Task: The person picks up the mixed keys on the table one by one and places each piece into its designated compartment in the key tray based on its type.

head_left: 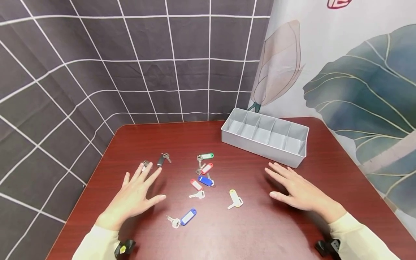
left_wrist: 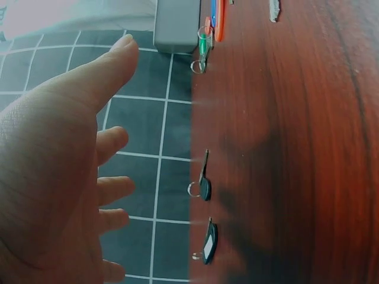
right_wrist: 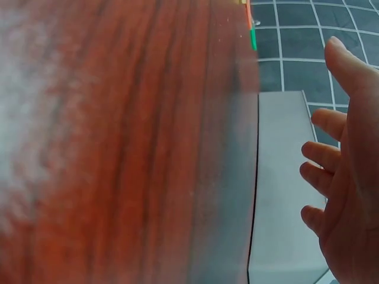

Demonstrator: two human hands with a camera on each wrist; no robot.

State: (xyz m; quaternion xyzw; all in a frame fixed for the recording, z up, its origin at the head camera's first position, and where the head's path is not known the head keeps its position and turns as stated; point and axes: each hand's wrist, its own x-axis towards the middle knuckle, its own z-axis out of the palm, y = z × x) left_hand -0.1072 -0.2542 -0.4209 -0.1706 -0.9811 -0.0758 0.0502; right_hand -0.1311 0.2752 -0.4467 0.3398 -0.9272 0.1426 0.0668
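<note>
My left hand (head_left: 134,195) hovers over the table's left side, fingers spread and holding nothing. Just past its fingertips lie a key with a black tag (head_left: 160,160) and another dark-tagged key (left_wrist: 209,242), partly hidden by the fingers in the head view. My right hand (head_left: 297,191), also bare, is held with extended fingers in front of the grey divided box (head_left: 260,144). Between the hands are scattered keys with a green tag (head_left: 207,156), red tags (head_left: 207,168), blue tags (head_left: 188,217) and a yellow tag (head_left: 234,196).
The grey box stands at the back right of the reddish-brown table (head_left: 247,234), its several compartments facing up. A dark grid-patterned cloth (head_left: 191,76) hangs behind and to the left. A leaf-printed curtain (head_left: 367,90) hangs at the right.
</note>
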